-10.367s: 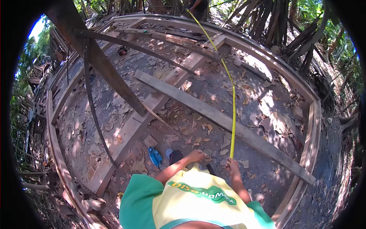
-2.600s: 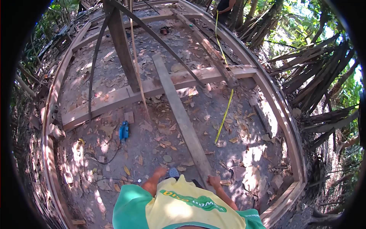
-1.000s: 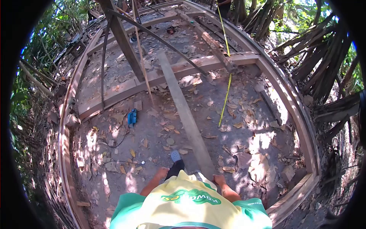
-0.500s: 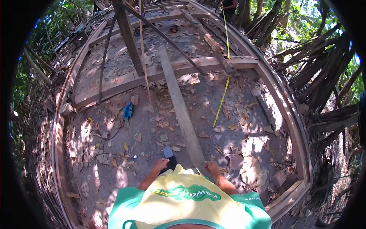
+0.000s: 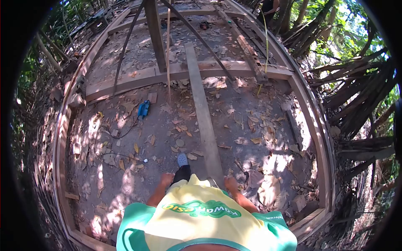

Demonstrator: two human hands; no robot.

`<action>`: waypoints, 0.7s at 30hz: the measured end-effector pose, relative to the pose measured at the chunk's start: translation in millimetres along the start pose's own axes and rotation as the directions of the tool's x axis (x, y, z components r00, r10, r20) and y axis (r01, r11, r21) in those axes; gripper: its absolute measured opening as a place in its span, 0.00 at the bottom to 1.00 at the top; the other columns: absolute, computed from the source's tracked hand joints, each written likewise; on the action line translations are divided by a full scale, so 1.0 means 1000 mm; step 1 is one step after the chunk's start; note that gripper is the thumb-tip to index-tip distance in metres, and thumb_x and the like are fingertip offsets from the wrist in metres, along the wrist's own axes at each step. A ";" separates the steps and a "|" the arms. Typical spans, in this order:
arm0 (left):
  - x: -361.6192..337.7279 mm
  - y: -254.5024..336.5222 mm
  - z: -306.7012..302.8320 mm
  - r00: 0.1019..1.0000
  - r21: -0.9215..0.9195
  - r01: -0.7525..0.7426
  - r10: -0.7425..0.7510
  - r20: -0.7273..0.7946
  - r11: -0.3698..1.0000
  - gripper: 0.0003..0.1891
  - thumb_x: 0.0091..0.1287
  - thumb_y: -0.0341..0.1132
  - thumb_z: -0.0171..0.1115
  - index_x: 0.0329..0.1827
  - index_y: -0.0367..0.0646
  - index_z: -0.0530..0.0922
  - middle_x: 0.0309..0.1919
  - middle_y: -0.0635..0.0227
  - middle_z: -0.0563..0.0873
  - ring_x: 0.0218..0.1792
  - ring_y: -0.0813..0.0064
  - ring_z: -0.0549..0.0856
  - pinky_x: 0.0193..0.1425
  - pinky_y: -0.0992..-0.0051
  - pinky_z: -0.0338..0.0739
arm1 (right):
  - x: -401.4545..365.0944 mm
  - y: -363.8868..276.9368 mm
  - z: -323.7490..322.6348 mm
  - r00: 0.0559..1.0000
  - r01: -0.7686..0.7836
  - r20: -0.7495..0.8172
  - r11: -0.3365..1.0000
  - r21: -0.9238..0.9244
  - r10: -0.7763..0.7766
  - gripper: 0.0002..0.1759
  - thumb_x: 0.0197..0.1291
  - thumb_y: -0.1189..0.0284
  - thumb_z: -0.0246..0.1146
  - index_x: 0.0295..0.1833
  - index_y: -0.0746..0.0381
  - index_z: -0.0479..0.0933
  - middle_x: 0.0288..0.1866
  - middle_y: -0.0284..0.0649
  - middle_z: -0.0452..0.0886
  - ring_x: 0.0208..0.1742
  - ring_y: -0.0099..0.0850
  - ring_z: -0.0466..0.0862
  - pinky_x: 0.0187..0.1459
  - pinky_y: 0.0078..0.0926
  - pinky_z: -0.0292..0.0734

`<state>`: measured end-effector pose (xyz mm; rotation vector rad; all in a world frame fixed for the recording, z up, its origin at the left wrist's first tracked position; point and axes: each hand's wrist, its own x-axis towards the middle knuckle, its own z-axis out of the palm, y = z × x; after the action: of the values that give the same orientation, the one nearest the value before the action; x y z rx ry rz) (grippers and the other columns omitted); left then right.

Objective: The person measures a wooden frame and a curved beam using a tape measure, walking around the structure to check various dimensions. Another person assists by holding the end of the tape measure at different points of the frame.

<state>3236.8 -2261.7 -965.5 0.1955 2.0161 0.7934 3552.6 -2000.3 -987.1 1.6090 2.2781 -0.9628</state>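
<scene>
My left hand [image 5: 167,179] hangs low at my left side, near my dark trouser leg and the grey clog [image 5: 182,159] on my foot. Its fingers look curled; what they hold, if anything, is too small to make out. Just right of a long wooden plank [image 5: 202,113] is my right hand [image 5: 230,183], also curled, its inner side hidden. Whether it touches the plank cannot be told. The plank's far end rests over a timber crossbeam [image 5: 138,81], and its near end drops behind my shirt. A yellow tape measure [image 5: 266,42] stretches along the right, near another person [image 5: 268,9].
A timber frame [image 5: 312,121] surrounds me on leaf-strewn ground. An upright post [image 5: 155,37] with slanting braces stands on the crossbeam. A blue power tool [image 5: 143,109] with a cord lies to the left. Dry palm fronds [image 5: 356,96] lean in from the right.
The yellow tape's near end has drawn back toward the other person. My left hand has moved outward, away from my body's middle. The view has shifted slightly.
</scene>
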 end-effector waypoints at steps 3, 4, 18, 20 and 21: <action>-0.009 -0.003 -0.007 0.998 0.052 0.016 -0.013 -0.059 0.999 0.17 0.60 0.46 0.58 0.33 0.39 0.81 0.26 0.63 0.84 0.26 0.67 0.81 0.36 0.67 0.74 | 0.006 0.001 0.010 0.971 0.190 -0.115 0.967 -0.166 -0.211 0.18 0.58 0.59 0.51 0.30 0.59 0.81 0.26 0.47 0.81 0.31 0.45 0.83 0.36 0.41 0.77; -0.013 -0.007 -0.008 0.996 0.034 0.011 -0.008 -0.093 0.999 0.17 0.60 0.46 0.58 0.35 0.39 0.82 0.27 0.62 0.84 0.27 0.66 0.82 0.37 0.66 0.74 | 0.014 0.007 0.017 0.953 0.265 -0.076 0.930 -0.255 -0.293 0.18 0.58 0.60 0.51 0.31 0.59 0.81 0.26 0.48 0.80 0.31 0.45 0.83 0.36 0.41 0.77; -0.037 -0.071 -0.076 0.878 -0.153 0.230 -0.273 -0.394 0.961 0.21 0.59 0.49 0.58 0.41 0.40 0.82 0.41 0.52 0.83 0.46 0.51 0.81 0.52 0.60 0.73 | 0.083 -0.157 0.002 0.774 0.553 0.418 0.829 -0.084 -0.475 0.31 0.59 0.53 0.53 0.17 0.69 0.74 0.11 0.49 0.73 0.17 0.41 0.78 0.26 0.41 0.70; -0.028 -0.082 -0.086 0.862 -0.215 0.256 -0.323 -0.391 0.943 0.21 0.59 0.50 0.57 0.41 0.39 0.82 0.42 0.52 0.83 0.46 0.51 0.81 0.52 0.60 0.72 | 0.091 -0.202 0.002 0.733 0.571 0.499 0.816 -0.083 -0.462 0.31 0.60 0.54 0.52 0.16 0.69 0.73 0.10 0.47 0.72 0.15 0.39 0.77 0.23 0.38 0.70; -0.023 -0.089 -0.093 0.856 -0.234 0.268 -0.343 -0.388 0.934 0.21 0.59 0.50 0.56 0.41 0.39 0.82 0.42 0.52 0.83 0.47 0.51 0.80 0.53 0.59 0.72 | 0.088 -0.230 0.000 0.736 0.547 0.524 0.833 -0.087 -0.429 0.30 0.61 0.54 0.52 0.15 0.68 0.73 0.10 0.46 0.72 0.14 0.38 0.76 0.22 0.37 0.70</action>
<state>3189.0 -2383.9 -969.4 -0.4303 2.2870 0.8481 3311.3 -1978.3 -940.3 0.5596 2.3531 -1.0030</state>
